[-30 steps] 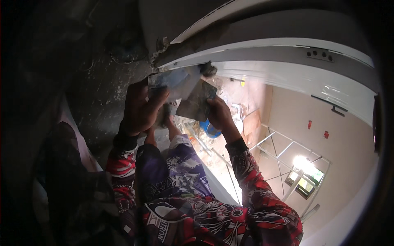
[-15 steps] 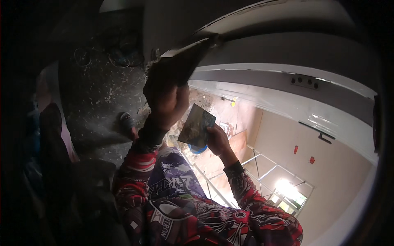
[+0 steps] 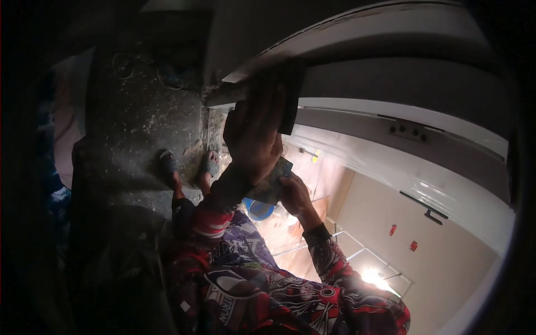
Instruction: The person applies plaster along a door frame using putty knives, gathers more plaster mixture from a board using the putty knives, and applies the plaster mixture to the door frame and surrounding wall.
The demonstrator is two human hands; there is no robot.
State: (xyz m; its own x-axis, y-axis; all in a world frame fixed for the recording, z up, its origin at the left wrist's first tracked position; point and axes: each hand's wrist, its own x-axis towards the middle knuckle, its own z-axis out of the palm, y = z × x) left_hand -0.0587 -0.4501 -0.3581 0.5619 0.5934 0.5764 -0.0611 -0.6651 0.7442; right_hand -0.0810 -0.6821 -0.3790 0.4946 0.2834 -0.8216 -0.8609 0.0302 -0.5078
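My left hand (image 3: 254, 137) is raised to the dark frame edge, its fingers laid along a wide flat scraper (image 3: 292, 106) that lies against the surface. The scraper shows mostly as a dark silhouette, and its handle is hidden. Lower and to the right, my right hand (image 3: 296, 196) grips a flat rectangular plate (image 3: 268, 188) with smeared, stained patches, thumb on top. My left wrist covers part of this plate. The pale frame ledge (image 3: 357, 106) runs rightward from the scraper.
A blue bucket (image 3: 259, 210) stands on the floor below the plate. My sandalled feet (image 3: 167, 160) are on a grey, spattered floor (image 3: 134, 123). At lower right are a metal scaffold frame (image 3: 357, 245), a bright lamp (image 3: 373, 277) and a wall (image 3: 446, 262) with red boxes.
My left hand has moved right and turned, bringing the scraper flat against the frame edge. The plate in my right hand sits slightly lower, now partly behind my left wrist. The view has shifted a little.
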